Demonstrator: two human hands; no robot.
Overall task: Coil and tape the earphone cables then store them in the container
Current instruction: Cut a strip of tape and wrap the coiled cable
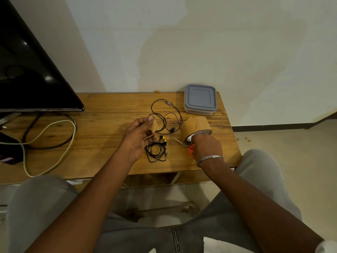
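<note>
Right grip (207, 147): scissors (186, 146); tape (196, 126) lettering illegible

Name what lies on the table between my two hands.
Head view: a coiled earphone cable, then the scissors blades jutting from the right hand.

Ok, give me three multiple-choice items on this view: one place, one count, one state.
1. Where is the grey-lidded clear plastic container? A far right table corner; B on the lap; C beside the screen.
2. How many black earphone sets lie on the wooden table? A one; B two; C four.
3. The left hand: A holds a strip of brown tape; B lies flat; C grips scissors.
Key: 1 A, it sits by the wall at the table's right end. 2 B, one coiled, one loose. 3 A, its fingers curl round the strip.
</note>
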